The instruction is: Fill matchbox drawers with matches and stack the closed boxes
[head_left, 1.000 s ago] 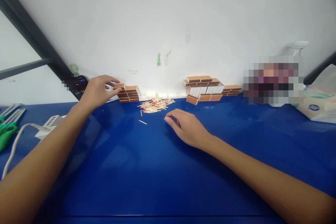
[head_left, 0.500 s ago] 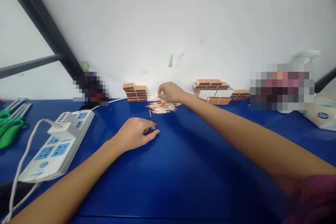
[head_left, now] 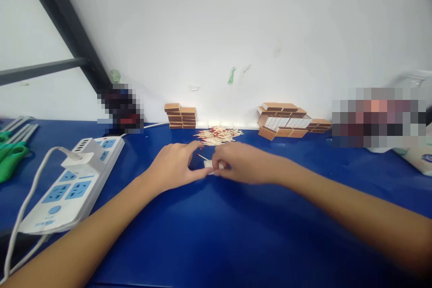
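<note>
My right hand (head_left: 245, 162) is closed on a small white matchbox tray (head_left: 208, 164), just above or on the blue table; its fingers cover most of the tray. To its left, my left hand (head_left: 173, 164) has its thumb and fingers apart, the thumb tip at the tray's near left end. Whether the thumb presses on the tray is hard to tell. A single match (head_left: 201, 156) lies beside the tray, and a red match head shows by the left fingertips. Just beyond both hands spreads a heap of red-tipped matches (head_left: 219, 135).
Stacked matchboxes (head_left: 182, 119) stand by the wall at left, with a larger stack (head_left: 283, 132) holding white trays at right. A power strip (head_left: 74, 189) with a plugged white charger lies left, near green-handled scissors (head_left: 13, 157). A tissue pack (head_left: 416, 155) sits far right.
My right hand has come back from the wall toward me, now with the white tray in it. My left hand has opened wider and its thumb meets the tray. The view has shifted slightly.
</note>
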Demonstrator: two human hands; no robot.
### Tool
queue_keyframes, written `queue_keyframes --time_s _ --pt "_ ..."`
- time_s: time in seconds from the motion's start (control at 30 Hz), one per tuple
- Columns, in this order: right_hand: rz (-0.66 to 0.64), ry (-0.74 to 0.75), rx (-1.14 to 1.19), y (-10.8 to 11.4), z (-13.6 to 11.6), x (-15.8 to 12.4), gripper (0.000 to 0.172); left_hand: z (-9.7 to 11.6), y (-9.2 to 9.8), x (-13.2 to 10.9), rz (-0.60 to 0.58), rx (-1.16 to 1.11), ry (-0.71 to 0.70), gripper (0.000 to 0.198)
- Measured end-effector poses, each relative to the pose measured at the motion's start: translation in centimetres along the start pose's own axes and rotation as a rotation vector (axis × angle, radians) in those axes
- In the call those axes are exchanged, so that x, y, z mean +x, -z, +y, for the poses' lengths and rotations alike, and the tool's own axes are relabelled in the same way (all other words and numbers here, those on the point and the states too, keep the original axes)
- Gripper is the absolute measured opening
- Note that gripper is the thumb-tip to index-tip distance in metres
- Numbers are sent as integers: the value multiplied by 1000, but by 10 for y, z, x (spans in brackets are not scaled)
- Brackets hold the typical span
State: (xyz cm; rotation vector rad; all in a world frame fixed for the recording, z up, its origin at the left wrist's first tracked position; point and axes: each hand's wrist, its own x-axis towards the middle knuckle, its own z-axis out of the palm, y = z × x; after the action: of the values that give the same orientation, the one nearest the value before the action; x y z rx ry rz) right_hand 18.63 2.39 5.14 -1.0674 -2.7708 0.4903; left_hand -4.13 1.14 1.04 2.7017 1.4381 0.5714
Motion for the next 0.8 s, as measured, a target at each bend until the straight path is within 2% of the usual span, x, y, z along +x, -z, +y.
queue_keyframes --time_s 0.1,0.2,0.3,0.43,0.6,0.8 --pt "8 4 98 -5 -1 -7 6 4 0 -1 -98 -61 -86 43" --pt "80 -15 152 6 16 9 12 7 0 -2 -144 -117 -109 33" --pt "105 -96 35 10 34 32 16 9 -1 -3 -141 -142 -117 29" --pt "63 -213 -160 1 40 51 19 9 -2 -3 -138 -157 -130 29" --pt "24 -253 -190 -3 41 55 12 10 -2 -3 -154 -147 -135 28" --pt "-38 -247 -254 -4 44 49 17 9 -2 -2 -162 -127 -133 30"
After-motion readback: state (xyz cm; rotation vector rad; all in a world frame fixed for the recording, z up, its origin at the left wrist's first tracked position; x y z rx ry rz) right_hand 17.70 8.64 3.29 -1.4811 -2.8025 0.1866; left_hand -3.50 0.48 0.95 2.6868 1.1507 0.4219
